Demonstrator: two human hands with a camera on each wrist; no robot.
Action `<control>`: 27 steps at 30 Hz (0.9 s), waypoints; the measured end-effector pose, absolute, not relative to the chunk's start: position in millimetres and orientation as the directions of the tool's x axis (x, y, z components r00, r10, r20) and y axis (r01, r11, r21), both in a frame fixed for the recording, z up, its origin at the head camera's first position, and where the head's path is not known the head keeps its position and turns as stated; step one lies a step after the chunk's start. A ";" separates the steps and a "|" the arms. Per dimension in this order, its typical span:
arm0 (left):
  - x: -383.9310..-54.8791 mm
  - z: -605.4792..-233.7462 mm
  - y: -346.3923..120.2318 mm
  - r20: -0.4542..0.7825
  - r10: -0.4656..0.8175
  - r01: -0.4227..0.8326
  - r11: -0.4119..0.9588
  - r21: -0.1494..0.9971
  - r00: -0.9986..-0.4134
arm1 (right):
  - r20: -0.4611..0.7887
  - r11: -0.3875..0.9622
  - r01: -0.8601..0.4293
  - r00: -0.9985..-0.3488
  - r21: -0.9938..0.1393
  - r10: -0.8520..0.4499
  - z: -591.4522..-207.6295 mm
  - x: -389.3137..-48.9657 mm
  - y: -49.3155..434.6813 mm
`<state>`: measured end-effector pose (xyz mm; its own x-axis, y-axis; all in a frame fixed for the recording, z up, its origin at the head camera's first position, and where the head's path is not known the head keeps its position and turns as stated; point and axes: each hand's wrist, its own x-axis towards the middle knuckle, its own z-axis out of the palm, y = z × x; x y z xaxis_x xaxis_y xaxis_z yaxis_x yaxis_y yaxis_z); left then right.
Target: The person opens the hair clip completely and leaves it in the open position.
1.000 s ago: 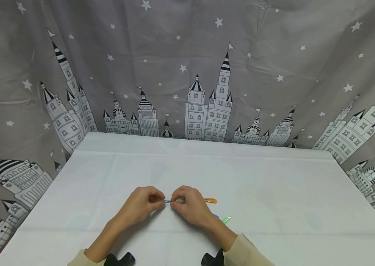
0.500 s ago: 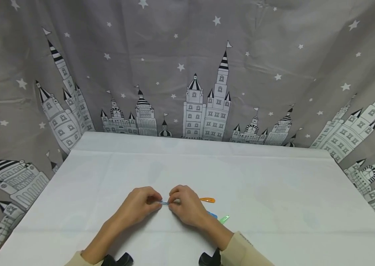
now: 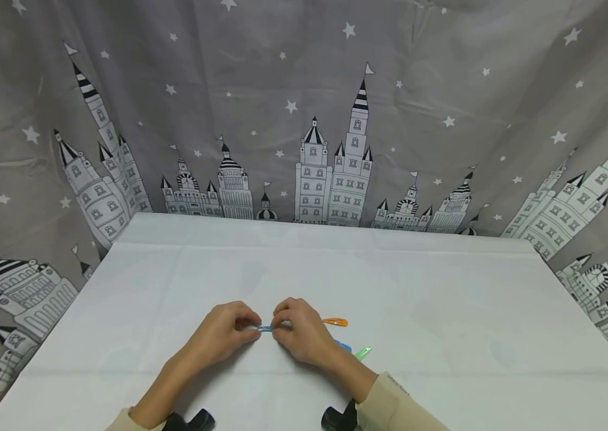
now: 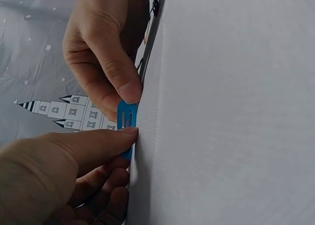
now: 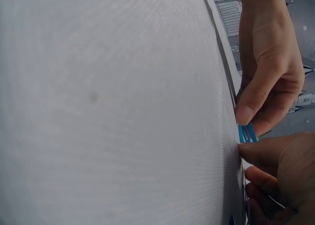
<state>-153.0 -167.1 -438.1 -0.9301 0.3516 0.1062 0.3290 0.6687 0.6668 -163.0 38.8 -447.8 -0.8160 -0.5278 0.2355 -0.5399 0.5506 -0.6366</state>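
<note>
A blue snap hair clip (image 3: 265,328) is held level between the two hands, just above or against the white table. My left hand (image 3: 222,334) pinches one end between thumb and fingers. At the other end, the thumb and fingers of my right hand (image 3: 304,336) pinch the same clip. The left wrist view gives a closer look at the slotted blue clip (image 4: 127,112), with the left thumb laid across it. In the right wrist view only a short stretch of the clip (image 5: 247,133) shows between the thumbs; fingers hide its ends.
Right of the right hand lie an orange hair clip (image 3: 335,322), another blue clip (image 3: 344,346) and a green clip (image 3: 362,353), the latter two partly behind the forearm. A white cloth covers the table (image 3: 444,311). A grey castle-patterned curtain (image 3: 261,72) hangs behind.
Both hands keep their pinch on the blue hair clip. In the head view the whole scene has shifted slightly left. More of the blue clip lying on the table shows now than a second ago.
</note>
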 end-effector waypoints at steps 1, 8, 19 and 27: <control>-152.9 -438.0 -167.3 0.105 0.351 0.327 0.669 0.668 -0.931 | 0.236 0.549 -0.541 -0.815 -0.637 -0.529 -447.8 -163.1 38.9; -152.8 -438.2 -168.1 0.100 0.349 0.322 0.664 0.675 -0.932 | 0.239 0.539 -0.532 -0.820 -0.652 -0.520 -447.3 -162.6 39.6; -151.5 -438.7 -168.8 0.087 0.334 0.300 0.665 0.684 -0.939 | 0.236 0.543 -0.525 -0.825 -0.656 -0.513 -446.9 -162.0 39.9; -150.6 -439.7 -169.8 0.105 0.337 0.312 0.652 0.691 -0.936 | 0.211 0.547 -0.497 -0.839 -0.674 -0.502 -445.8 -161.1 39.4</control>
